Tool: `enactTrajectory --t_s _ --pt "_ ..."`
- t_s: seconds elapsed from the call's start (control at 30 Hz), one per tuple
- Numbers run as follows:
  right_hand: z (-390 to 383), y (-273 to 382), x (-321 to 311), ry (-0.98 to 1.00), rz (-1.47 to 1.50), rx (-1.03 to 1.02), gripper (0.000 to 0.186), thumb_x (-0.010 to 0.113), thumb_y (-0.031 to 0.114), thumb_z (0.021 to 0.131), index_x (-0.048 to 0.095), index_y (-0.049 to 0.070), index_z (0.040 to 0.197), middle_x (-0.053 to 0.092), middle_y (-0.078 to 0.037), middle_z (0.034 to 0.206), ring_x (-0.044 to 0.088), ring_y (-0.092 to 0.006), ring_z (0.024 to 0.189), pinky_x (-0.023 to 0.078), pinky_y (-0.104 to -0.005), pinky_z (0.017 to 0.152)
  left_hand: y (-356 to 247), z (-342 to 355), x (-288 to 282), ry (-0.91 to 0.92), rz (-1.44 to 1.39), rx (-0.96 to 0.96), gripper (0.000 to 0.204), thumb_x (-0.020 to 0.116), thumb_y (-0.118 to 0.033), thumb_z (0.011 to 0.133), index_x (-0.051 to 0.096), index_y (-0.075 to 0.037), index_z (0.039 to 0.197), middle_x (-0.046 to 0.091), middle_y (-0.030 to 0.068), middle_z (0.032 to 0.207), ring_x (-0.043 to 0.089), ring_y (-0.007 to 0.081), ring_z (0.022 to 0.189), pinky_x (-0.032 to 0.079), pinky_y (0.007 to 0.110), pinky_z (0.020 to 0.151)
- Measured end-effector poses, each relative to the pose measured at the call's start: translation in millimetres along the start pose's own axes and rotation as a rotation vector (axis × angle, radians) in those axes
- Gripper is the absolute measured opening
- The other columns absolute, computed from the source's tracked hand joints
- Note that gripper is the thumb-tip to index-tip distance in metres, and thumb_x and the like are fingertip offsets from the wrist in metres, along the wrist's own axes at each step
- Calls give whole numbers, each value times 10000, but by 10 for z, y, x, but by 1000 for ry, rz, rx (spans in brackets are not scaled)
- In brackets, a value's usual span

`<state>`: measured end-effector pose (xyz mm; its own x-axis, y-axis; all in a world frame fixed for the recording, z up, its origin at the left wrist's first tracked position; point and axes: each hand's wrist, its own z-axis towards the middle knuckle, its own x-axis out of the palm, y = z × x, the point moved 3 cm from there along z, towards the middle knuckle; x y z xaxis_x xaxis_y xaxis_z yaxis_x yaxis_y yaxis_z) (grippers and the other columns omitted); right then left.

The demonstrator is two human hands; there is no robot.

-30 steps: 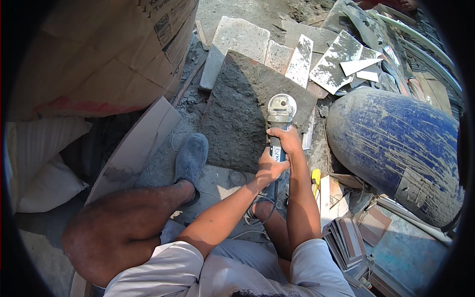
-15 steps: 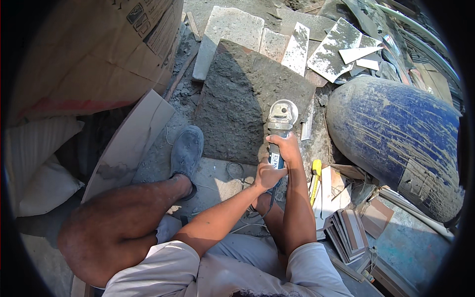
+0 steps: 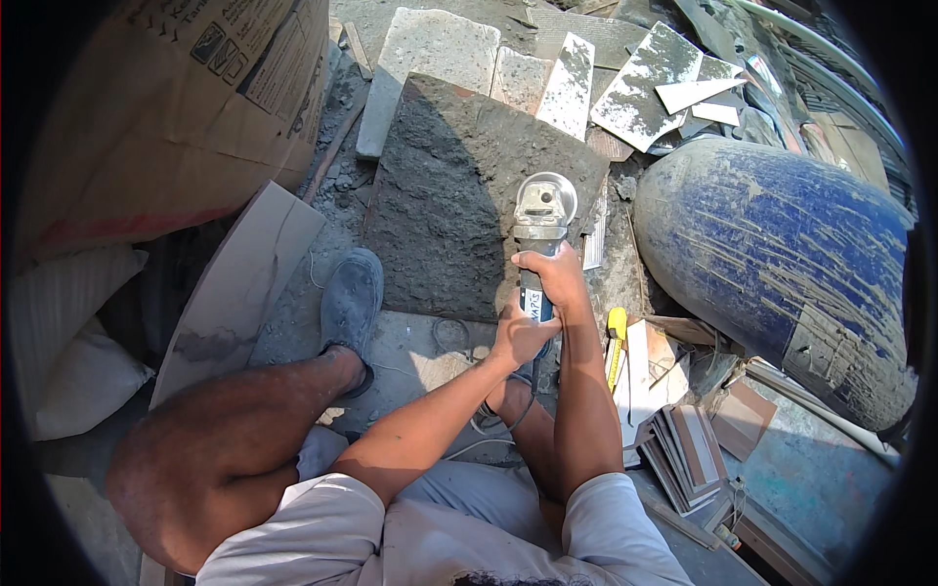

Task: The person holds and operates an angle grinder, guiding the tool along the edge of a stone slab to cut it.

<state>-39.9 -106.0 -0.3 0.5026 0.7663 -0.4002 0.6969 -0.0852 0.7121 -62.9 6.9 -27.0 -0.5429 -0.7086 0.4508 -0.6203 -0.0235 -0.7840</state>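
Angle grinder (image 3: 540, 231) is being held over the mortar-coated slab (image 3: 430, 205), near its right edge, its head now sitting slightly farther from the near edge. Left hand (image 3: 523, 334) and right hand (image 3: 555, 275) are still gripping its body, fingers closed, so steady control is apparently continuing.

Pale short-sleeved shirt (image 3: 464, 537), bottom edge of frame; light grey shorts (image 3: 474, 485) just above; dusty blue-grey shoe (image 3: 352, 295), left of centre.
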Motion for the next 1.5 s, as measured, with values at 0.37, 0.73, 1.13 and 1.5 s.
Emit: enactTrajectory --t_s 0.37,0.73,1.13,1.5 --pt "114 23 -109 15 -12 83 406 791 162 674 659 -34 1005 695 -91 916 628 -166 785 501 -313 746 50 166 50 92 0 -65 441 772 -153 764 538 -14 1111 628 15 887 591 104 779 494 283 684" --pt "204 81 -92 22 11 55 352 779 152 688 680 -16 981 694 -68 867 621 -160 754 493 -304 712 -16 248 58 58 -53 -139 417 787 -180 743 553 -38 1058 628 -2 894 587 96 755 483 276 668" --pt "382 12 -217 51 86 108 345 778 146 691 675 -5 984 690 -60 877 617 -147 754 493 -309 707 1 357 160 -37 -11 -163 428 811 -179 705 557 -12 1006 630 17 848 585 96 725 483 285 650" --pt "578 395 -312 48 32 -33 247 746 132 729 645 45 936 627 -30 767 589 -127 629 488 -287 584 -204 691 254 -133 51 -75 374 801 -170 693 589 -23 963 641 26 795 595 121 690 481 311 634"
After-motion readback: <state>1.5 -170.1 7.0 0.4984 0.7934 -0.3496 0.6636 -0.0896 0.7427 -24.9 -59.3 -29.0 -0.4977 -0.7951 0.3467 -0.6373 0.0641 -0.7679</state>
